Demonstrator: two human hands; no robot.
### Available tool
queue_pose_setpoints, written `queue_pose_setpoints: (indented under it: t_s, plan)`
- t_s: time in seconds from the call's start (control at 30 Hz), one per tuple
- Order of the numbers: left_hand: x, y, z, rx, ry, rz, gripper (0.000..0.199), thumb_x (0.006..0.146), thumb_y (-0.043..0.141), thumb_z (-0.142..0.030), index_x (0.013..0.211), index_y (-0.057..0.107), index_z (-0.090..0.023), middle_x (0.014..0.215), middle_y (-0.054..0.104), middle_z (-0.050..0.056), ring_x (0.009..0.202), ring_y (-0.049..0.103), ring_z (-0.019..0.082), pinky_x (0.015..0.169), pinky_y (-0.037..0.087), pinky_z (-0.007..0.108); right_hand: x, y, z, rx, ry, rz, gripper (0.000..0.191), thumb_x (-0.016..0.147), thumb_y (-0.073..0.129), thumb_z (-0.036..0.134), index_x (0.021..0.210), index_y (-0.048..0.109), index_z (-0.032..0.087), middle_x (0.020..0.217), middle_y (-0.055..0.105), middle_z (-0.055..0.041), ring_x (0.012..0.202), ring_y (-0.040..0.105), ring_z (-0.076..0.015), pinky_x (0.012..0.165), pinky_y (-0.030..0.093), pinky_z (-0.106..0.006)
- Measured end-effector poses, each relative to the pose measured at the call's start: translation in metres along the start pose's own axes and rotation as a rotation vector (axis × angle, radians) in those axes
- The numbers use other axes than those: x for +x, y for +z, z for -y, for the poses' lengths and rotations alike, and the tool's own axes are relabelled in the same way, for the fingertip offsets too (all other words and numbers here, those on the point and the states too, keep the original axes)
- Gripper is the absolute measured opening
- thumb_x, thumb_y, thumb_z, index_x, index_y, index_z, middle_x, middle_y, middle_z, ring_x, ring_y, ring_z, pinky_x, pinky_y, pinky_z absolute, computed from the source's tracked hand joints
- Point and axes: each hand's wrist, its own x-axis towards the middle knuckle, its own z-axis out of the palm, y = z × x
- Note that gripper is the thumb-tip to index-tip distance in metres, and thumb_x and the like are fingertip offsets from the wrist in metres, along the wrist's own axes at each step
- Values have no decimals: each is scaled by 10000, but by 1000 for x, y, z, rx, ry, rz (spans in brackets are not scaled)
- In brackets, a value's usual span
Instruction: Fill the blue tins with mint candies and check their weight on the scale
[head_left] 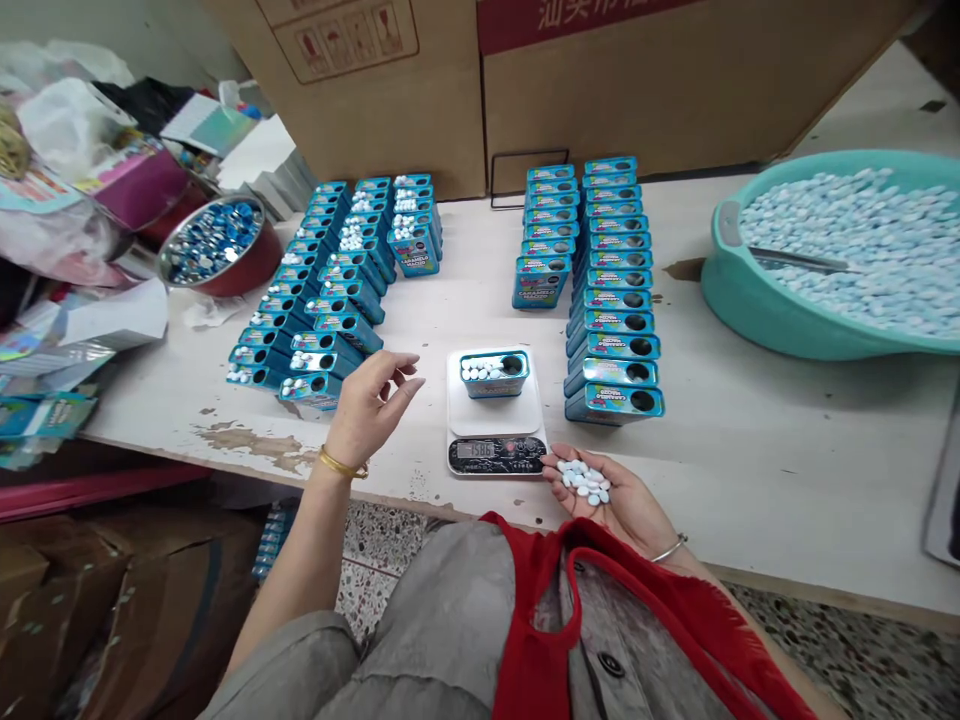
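Note:
A blue candy tin [493,376] stands on the white digital scale [495,415], with several white candies on its lid beside a round dark hole. The scale's display is lit with digits. My left hand [375,402] is above the table just left of the scale, fingers apart and bent, with nothing visible in it. Palm up and cupped, my right hand [611,495] holds a small pile of pale blue and white candies [585,480] at the scale's lower right corner.
Rows of tins with candies on their lids [330,290] stand left; more tins [611,300] stand right. A turquoise basin [795,320] of candies with a metal utensil [799,261] is far right. A red bowl [247,265] holds blue wrapped pieces. Cardboard boxes [637,110] line the back.

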Motion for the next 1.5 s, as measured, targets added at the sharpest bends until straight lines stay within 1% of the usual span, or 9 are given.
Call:
queue_pose_setpoints:
  t_s: [0.2, 0.4, 0.57, 0.67, 0.83, 1.0, 1.17, 1.33, 1.5]
  plan:
    - [14, 10, -7, -37, 144, 75, 197, 885, 589, -247, 1066, 582, -168, 915, 603, 40, 741, 546, 92, 608, 439, 221, 2, 3, -1, -12, 6, 27, 274, 914, 401, 129, 913, 672, 91, 810, 740, -121, 699, 716, -153, 600, 594, -213]
    - [26, 15, -10, -41, 227, 173, 285, 894, 574, -256, 1171, 546, -197, 993, 561, 52, 762, 545, 97, 703, 490, 254, 7, 15, 3, -13, -8, 72, 282, 905, 397, 118, 896, 675, 73, 795, 735, -132, 711, 717, -163, 640, 596, -225]
    - [41, 14, -13, 58, 296, 310, 321, 905, 547, -314, 1204, 511, -201, 1054, 530, 75, 815, 546, 131, 747, 499, 291, 15, 31, 6, -36, -14, 183, 233, 879, 452, 124, 909, 675, 64, 805, 732, -137, 728, 715, -168, 672, 595, -233]
    - [51, 13, -17, 157, 305, 421, 303, 892, 560, -345, 1150, 531, -187, 1068, 522, 82, 845, 557, 156, 733, 495, 294, 22, 45, 3, -64, 6, 249, 217, 878, 466, 136, 907, 668, 62, 804, 729, -135, 719, 711, -161, 679, 590, -230]
    - [61, 13, -22, 242, 280, 552, 196, 902, 526, -292, 1052, 548, -166, 1037, 522, 65, 736, 543, 128, 669, 469, 265, 39, 70, -7, -83, 114, 354, 226, 888, 432, 140, 888, 645, 67, 747, 715, -114, 679, 707, -159, 634, 585, -229]
    - [68, 12, -25, 274, 305, 614, 161, 898, 506, -268, 1017, 542, -165, 1004, 526, 55, 732, 546, 135, 632, 447, 253, 54, 88, -14, -23, 168, 436, 261, 898, 388, 133, 831, 633, 72, 709, 699, -108, 675, 709, -160, 631, 581, -221]
    - [73, 10, -20, 199, 368, 669, 97, 904, 481, -234, 954, 542, -179, 957, 537, 40, 737, 541, 130, 627, 430, 237, 61, 90, -17, 39, 183, 479, 203, 857, 440, 104, 827, 635, 57, 729, 698, -130, 701, 716, -181, 655, 587, -236]
    - [73, 5, -15, 59, 393, 666, 93, 912, 471, -219, 933, 550, -175, 927, 539, 44, 744, 533, 127, 648, 440, 236, 60, 94, -16, 64, 175, 419, 237, 876, 401, 118, 842, 628, 63, 748, 711, -133, 704, 710, -175, 655, 588, -244]
    - [55, 8, -37, -5, 419, 673, 144, 922, 457, -207, 1021, 557, -177, 966, 561, 64, 818, 561, 144, 696, 480, 252, 54, 97, -19, 114, 176, 407, 256, 886, 371, 112, 781, 605, 97, 649, 684, -66, 561, 656, -132, 564, 572, -237]
